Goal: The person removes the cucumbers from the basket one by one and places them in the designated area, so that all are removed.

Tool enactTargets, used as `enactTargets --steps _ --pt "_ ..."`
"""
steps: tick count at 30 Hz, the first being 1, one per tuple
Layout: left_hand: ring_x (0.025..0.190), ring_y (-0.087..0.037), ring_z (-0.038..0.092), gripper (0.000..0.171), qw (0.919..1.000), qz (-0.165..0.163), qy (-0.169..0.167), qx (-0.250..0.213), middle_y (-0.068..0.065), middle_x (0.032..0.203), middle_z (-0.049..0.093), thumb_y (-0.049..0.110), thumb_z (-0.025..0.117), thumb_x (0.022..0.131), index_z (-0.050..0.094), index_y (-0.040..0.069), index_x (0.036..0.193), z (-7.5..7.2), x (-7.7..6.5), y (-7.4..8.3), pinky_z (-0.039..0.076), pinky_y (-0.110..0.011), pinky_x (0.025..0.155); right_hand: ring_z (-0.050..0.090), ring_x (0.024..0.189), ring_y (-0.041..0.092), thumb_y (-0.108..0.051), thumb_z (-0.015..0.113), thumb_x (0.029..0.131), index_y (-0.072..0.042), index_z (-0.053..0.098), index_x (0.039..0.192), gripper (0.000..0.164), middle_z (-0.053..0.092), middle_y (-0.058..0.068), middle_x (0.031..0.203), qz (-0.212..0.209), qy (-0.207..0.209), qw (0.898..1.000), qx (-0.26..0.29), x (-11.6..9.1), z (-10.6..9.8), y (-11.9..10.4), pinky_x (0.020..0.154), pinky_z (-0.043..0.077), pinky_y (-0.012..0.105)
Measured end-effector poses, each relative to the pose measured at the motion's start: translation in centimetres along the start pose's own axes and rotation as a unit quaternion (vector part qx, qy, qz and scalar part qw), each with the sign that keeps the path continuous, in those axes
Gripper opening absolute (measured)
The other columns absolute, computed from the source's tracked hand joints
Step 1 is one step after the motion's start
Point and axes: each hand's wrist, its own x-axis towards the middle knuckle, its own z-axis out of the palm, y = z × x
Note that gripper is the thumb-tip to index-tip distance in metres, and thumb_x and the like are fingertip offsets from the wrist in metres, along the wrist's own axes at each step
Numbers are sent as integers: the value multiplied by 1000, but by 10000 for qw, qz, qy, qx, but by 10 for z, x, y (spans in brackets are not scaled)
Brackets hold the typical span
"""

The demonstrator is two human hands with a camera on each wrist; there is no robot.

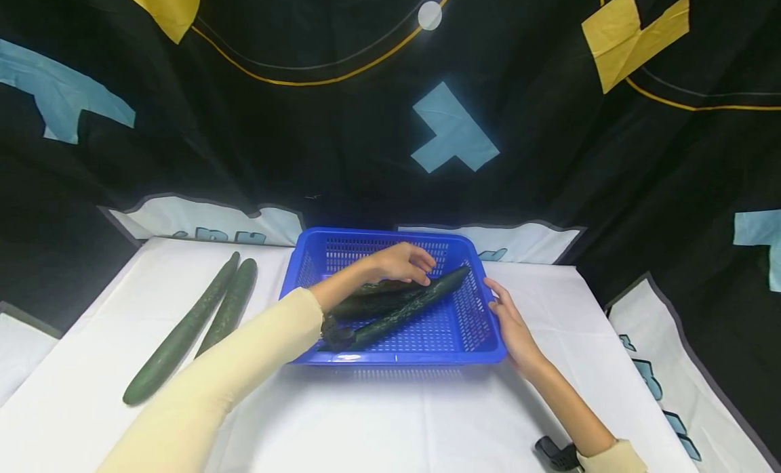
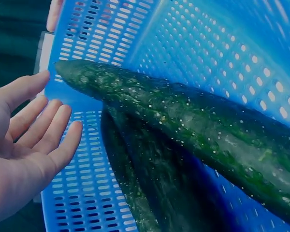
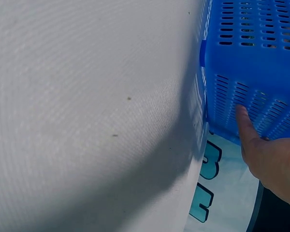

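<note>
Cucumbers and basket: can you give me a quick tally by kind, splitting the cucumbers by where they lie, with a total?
Blue basket: 1
Loose cucumbers on the white table: 2
Basket cucumbers, counting those visible: 3
Total: 6 (5 cucumbers, 1 basket)

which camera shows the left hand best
The left wrist view: it shows the left hand close up, all five digits visible beside the cucumbers. The head view shows it smaller, over the blue basket; the right wrist view doesn't show it.
</note>
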Motion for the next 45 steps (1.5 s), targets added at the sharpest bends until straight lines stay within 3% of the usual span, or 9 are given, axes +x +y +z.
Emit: enactTargets --steps 12,24,31,34,39,45 --pt "107 -27 63 54 9989 -352 -2 305 -16 125 61 -3 76 83 59 4 133 17 15 -14 56 -33 84 39 130 37 -18 24 107 -20 18 159 53 22 19 157 81 -4 10000 -1 2 6 -3 96 44 33" --pt "95 -23 61 54 9976 -215 279 601 -13 106 62 -7 76 81 58 2 131 22 16 -6 55 -32 79 45 121 37 -16 23 107 -18 20 158 51 27 19 154 -41 -8 9998 186 2 7 -2 90 49 35" --pt "98 -25 58 55 9988 -220 274 346 -14 113 57 -8 74 82 55 7 131 15 10 4 53 -35 72 45 121 37 -17 23 107 -19 19 158 51 28 20 153 7 15 9998 210 3 5 -2 89 50 34" --pt "104 -29 58 55 9989 -81 354 291 -14 120 55 -5 74 83 55 9 133 9 6 8 55 -38 70 44 122 37 -18 23 107 -20 19 159 52 26 19 154 31 28 9998 181 2 4 -2 90 49 34" --pt "115 -32 55 52 9957 510 745 200 -16 126 57 -3 74 86 57 8 134 -3 -3 15 57 -42 78 40 128 37 -19 24 108 -21 19 159 52 23 17 157 56 42 10000 54 1 3 -2 96 44 34" --pt "111 -30 63 49 9857 1096 1282 -48 -14 124 62 -2 74 87 59 8 132 -18 -17 25 57 -47 84 40 129 37 -19 24 108 -20 18 159 52 22 17 159 44 29 10000 40 -1 1 -1 96 44 34"
